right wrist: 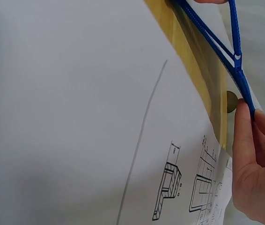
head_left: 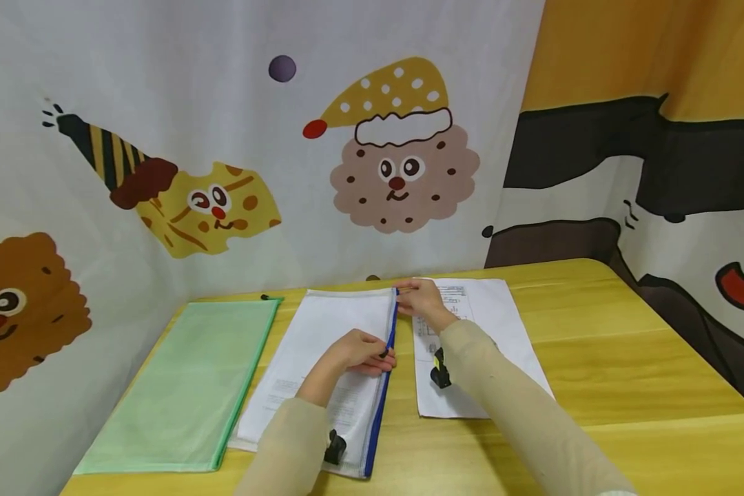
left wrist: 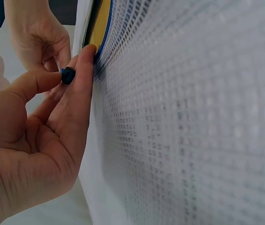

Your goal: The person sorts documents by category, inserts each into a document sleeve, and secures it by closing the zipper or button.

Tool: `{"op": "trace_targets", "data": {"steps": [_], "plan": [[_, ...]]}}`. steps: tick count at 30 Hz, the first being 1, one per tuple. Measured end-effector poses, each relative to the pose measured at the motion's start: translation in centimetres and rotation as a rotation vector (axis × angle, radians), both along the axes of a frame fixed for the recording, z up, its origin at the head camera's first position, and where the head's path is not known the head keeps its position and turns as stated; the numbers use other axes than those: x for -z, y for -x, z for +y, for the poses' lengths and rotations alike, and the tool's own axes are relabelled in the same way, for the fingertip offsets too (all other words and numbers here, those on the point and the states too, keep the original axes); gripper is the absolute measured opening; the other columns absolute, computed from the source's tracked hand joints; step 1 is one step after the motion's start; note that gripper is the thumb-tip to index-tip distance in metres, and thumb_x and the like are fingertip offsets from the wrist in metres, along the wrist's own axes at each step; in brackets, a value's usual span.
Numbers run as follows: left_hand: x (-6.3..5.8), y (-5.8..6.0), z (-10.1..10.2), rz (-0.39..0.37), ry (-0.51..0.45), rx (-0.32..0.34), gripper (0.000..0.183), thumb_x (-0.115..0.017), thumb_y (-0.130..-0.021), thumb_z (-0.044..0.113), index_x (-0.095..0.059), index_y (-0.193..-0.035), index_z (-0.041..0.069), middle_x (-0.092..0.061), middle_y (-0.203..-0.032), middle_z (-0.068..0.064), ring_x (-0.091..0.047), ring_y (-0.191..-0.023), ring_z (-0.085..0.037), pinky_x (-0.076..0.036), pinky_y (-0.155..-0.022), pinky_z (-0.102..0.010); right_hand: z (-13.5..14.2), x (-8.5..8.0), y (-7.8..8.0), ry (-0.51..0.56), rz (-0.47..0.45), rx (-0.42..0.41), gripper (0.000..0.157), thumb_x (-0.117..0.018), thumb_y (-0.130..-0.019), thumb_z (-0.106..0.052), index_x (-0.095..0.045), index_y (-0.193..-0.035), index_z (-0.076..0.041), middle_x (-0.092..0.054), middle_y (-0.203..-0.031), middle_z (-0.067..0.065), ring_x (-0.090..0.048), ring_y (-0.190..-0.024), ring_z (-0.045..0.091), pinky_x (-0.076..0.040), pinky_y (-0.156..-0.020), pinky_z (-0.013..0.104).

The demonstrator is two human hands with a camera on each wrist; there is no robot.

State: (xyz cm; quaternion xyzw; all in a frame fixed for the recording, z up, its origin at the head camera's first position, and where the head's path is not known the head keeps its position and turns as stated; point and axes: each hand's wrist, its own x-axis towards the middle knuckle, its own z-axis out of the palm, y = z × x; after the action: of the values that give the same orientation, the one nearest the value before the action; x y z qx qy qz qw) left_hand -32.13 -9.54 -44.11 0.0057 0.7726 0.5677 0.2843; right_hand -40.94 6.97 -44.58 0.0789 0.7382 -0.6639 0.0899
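Note:
A white mesh zipper pouch (head_left: 341,310) with printed paper inside lies in the middle of the table, its blue zipper (head_left: 377,420) along the right side. My left hand (head_left: 361,353) pinches the dark end of the zipper pull (left wrist: 68,75) between thumb and fingers, partway along that side. At the pouch's far right corner, my right hand (head_left: 423,301) grips the end of the blue zipper edge between thumb and fingers. In the right wrist view the zipper's two sides spread apart on the near side of the slider (right wrist: 238,62) and are joined towards the right fingertips.
A green mesh zipper pouch (head_left: 173,393) lies flat at the left of the table (head_left: 632,358). Sheets of paper with line drawings (head_left: 514,337) lie right of the white pouch, partly under my right forearm. A curtain with cartoon prints (head_left: 235,124) hangs behind the table's far edge.

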Motion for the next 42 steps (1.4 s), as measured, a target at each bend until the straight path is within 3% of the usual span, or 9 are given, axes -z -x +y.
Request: {"op": "trace_targets", "data": {"steps": [8,17,26,35,42], "plan": [[-0.4,-0.5,-0.5,-0.002,0.015,0.023,0.027,-0.048,-0.097,0.009,-0.065,-0.108,-0.008,-0.070,-0.099,-0.019,-0.070,-0.080,-0.016,-0.058,-0.072,-0.029,-0.3,0.2,0.5,0.000,-0.013,-0.003,0.030,-0.062,-0.087,0.002,-0.066,-0.116,-0.006,-0.063,-0.111,0.017,-0.065,-0.083,0.018,-0.056,-0.083,0.036],[-0.7,-1.3,-0.9,0.011,0.021,0.031,0.026,-0.048,-0.096,0.008,-0.066,-0.106,-0.008,-0.070,-0.097,-0.019,-0.069,-0.077,-0.014,-0.058,-0.072,-0.029,-0.2,0.2,0.4,0.034,0.003,-0.001,0.027,-0.060,-0.087,0.005,-0.068,-0.111,-0.004,-0.065,-0.102,0.014,-0.066,-0.077,0.016,-0.058,-0.072,0.029],[-0.9,-2.1,-1.2,0.022,0.023,0.030,0.026,-0.048,-0.096,0.008,-0.066,-0.106,-0.008,-0.070,-0.097,-0.021,-0.070,-0.079,-0.018,-0.058,-0.072,-0.029,-0.3,0.3,0.4,0.014,-0.008,0.006,0.028,-0.060,-0.088,0.001,-0.065,-0.116,-0.005,-0.064,-0.109,0.017,-0.064,-0.079,0.015,-0.056,-0.084,0.037],[-0.6,-2.5,-1.3,0.018,0.021,0.067,0.026,-0.049,-0.096,0.009,-0.066,-0.106,-0.008,-0.071,-0.094,-0.019,-0.070,-0.078,-0.016,-0.058,-0.071,-0.028,-0.3,0.3,0.1,0.024,-0.006,0.010,0.028,-0.061,-0.088,0.002,-0.066,-0.115,-0.005,-0.065,-0.110,0.018,-0.064,-0.084,0.019,-0.055,-0.086,0.039],[-0.8,-2.9,-1.6,0.012,0.025,0.055,0.027,-0.047,-0.097,0.009,-0.066,-0.107,-0.008,-0.070,-0.098,-0.019,-0.070,-0.080,-0.017,-0.058,-0.073,-0.029,-0.4,0.0,0.1,0.020,-0.002,-0.008,0.033,-0.061,-0.088,0.002,-0.063,-0.120,-0.005,-0.063,-0.114,0.019,-0.065,-0.083,0.019,-0.054,-0.088,0.040]]}}
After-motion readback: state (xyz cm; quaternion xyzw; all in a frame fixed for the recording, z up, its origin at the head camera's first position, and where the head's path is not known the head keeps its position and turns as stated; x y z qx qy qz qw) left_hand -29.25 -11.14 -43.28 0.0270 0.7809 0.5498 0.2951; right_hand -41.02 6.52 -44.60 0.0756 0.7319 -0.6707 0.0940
